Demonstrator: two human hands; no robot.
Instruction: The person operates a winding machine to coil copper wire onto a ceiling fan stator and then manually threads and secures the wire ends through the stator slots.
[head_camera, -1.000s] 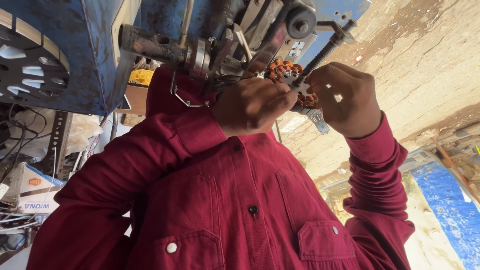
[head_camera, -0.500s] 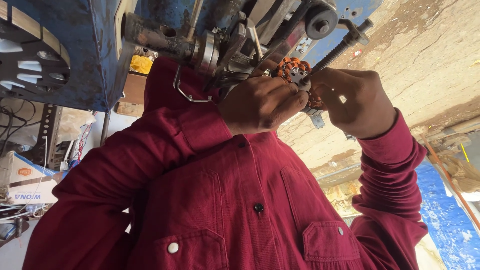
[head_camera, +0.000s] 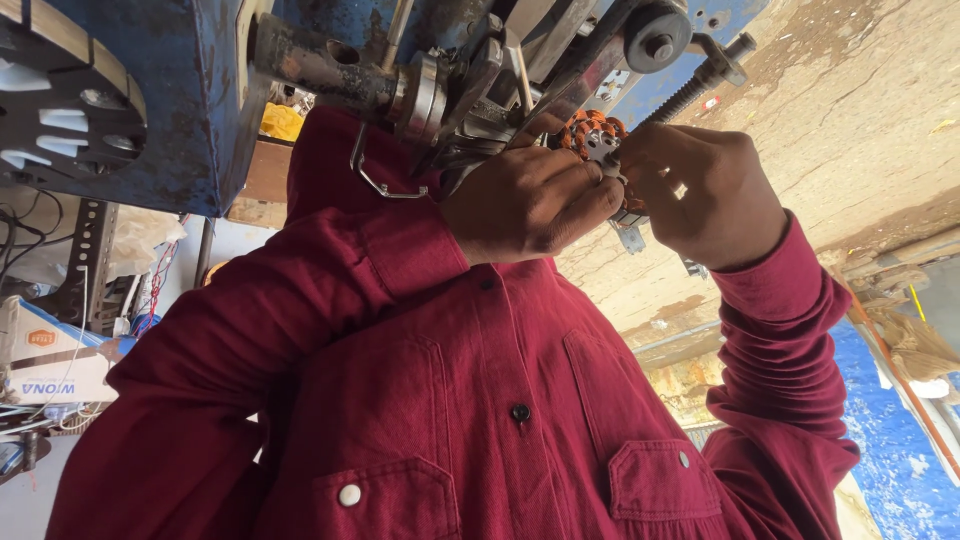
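A small round core wound with copper wire (head_camera: 593, 133) sits at the grey metal mechanism (head_camera: 500, 80) of a blue machine. My left hand (head_camera: 530, 205) is closed around its left side, fingers curled tight against it. From the right, my right hand (head_camera: 705, 195) pinches the same core with its fingertips, and a small metal piece (head_camera: 630, 238) shows below the fingers. Most of the core is hidden by both hands. Both arms wear dark red shirt sleeves (head_camera: 300, 300).
The worn blue machine body (head_camera: 190, 130) fills the upper left, with a dark slotted wheel (head_camera: 60, 110), a steel shaft (head_camera: 320, 65), a wire hook (head_camera: 385, 185), a black pulley (head_camera: 655, 35) and a threaded rod (head_camera: 700, 75). A cardboard box (head_camera: 50, 365) and loose wires lie left.
The view has drifted a little, so the hands and machine sit slightly higher and further right in the picture. Both hands stay closed on the wound core.
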